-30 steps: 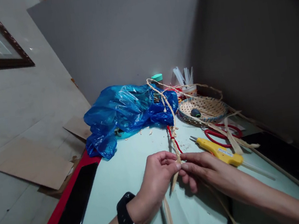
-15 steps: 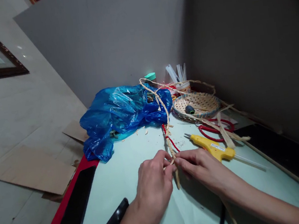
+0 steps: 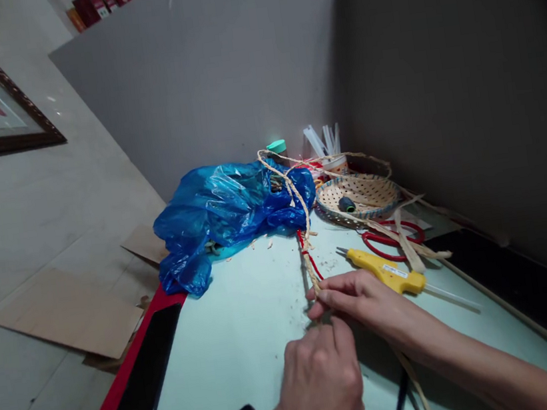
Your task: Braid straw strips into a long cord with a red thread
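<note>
A pale braided straw cord point(image 3: 311, 270) with a red cord point(image 3: 316, 265) beside its upper part runs down the table towards me. My right hand point(image 3: 353, 292) pinches the braid between thumb and fingers near its lower part. Just below, my left hand point(image 3: 322, 373) is curled closed, back of the hand up, where the cord's lower end runs in; its fingertips are hidden. From the top of the braid, the cord loops over a blue plastic bag point(image 3: 225, 201) and on to the back right. Loose straw strands point(image 3: 418, 387) hang below my right forearm.
Right of my hands lie a yellow glue gun point(image 3: 385, 269) and red-handled scissors point(image 3: 385, 254). Behind them sits a woven basket point(image 3: 378, 194) with a dark thread spool point(image 3: 347, 204). A black phone point(image 3: 146, 366) lies at the left table edge. Grey panels point(image 3: 215, 71) stand behind.
My left hand has moved down and right from beside the braid to below my right hand, turning its back upward. My right hand keeps its pinch. The view has shifted slightly.
</note>
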{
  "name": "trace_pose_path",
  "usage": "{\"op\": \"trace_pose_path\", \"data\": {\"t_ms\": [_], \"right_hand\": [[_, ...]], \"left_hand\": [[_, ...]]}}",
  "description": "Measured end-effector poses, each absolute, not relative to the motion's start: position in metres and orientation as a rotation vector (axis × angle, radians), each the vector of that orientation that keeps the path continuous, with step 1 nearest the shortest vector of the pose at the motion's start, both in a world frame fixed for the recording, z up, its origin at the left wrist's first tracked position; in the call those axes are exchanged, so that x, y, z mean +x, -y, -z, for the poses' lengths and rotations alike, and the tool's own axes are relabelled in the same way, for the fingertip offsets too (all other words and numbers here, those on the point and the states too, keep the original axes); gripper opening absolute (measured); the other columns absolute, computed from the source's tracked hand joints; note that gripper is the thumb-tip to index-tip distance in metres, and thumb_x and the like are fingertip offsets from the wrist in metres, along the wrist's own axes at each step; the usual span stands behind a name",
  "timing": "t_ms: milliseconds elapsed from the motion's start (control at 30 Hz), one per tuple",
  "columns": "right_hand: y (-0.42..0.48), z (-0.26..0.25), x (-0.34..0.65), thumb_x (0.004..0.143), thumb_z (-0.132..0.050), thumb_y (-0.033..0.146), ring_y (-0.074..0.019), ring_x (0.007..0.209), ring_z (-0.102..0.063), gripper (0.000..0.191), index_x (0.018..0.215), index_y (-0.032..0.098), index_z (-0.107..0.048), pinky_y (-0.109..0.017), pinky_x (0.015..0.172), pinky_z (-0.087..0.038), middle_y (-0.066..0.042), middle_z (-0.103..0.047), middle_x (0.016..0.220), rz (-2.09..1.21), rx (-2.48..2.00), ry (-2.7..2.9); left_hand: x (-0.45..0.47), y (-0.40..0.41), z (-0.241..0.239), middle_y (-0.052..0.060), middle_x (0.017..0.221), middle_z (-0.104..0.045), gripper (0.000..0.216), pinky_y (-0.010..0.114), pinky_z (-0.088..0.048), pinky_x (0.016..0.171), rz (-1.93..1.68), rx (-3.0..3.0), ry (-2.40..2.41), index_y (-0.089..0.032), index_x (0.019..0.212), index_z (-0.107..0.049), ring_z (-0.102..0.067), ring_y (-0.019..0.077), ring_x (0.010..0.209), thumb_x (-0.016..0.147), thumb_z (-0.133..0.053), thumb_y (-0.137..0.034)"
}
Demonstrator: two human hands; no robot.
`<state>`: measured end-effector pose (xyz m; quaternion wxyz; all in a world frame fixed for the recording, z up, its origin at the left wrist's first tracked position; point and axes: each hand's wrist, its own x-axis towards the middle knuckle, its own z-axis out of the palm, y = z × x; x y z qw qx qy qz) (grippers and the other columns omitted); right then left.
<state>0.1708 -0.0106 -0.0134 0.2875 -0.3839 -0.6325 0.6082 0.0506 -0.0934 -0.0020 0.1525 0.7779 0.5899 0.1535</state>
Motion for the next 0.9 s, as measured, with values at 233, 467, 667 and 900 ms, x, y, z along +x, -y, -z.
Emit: {"op": "trace_pose_path", "data": {"t_ms": [233, 467, 667, 900], "right_hand": [[0.015, 0.008, 0.174, 0.088, -0.046, 0.034, -0.0085, 0.048, -0.039, 0.034, 0.066, 0.015, -0.063, -0.022, 0.048, -0.028, 0.002, -0.052, 0.056, -1.606, -0.985, 1.707], [0.017, 0.010, 0.173, 0.088, -0.042, 0.029, -0.0163, 0.071, -0.058, 0.026, 0.078, 0.017, -0.063, -0.024, 0.058, -0.040, -0.004, -0.066, 0.075, -1.661, -0.889, 1.782], [0.017, 0.019, 0.178, 0.092, -0.037, 0.034, -0.0216, 0.082, -0.059, 0.026, 0.092, 0.018, -0.058, -0.033, 0.073, -0.044, -0.008, -0.066, 0.088, -1.189, -1.082, 2.178], [0.026, 0.014, 0.178, 0.094, -0.029, 0.032, -0.0144, 0.047, -0.038, 0.018, 0.081, 0.022, -0.038, -0.028, 0.049, -0.024, 0.001, -0.048, 0.056, -0.694, -1.338, 2.470]], "left_hand": [[0.026, 0.067, -0.021, 0.007, 0.085, -0.060, 0.016, 0.031, -0.036, 0.075, -1.052, 1.758, -1.704, -0.019, 0.078, -0.055, -0.053, 0.0203, 0.084, 0.089, -0.046, -0.027], [0.025, 0.044, 0.009, -0.004, 0.059, -0.042, 0.018, 0.020, -0.025, 0.049, -0.894, 1.101, -1.034, -0.016, 0.079, -0.046, -0.034, 0.0066, 0.049, 0.089, -0.046, -0.031], [0.021, 0.048, 0.011, -0.005, 0.058, -0.040, 0.019, 0.023, -0.015, 0.043, -0.899, 1.112, -1.089, -0.014, 0.084, -0.057, -0.027, 0.0049, 0.045, 0.087, -0.049, -0.031], [0.021, 0.053, 0.013, -0.005, 0.046, -0.032, 0.030, 0.027, -0.011, 0.043, -0.921, 1.077, -1.341, -0.013, 0.059, -0.055, -0.021, 0.0054, 0.042, 0.084, -0.054, -0.029]]}}
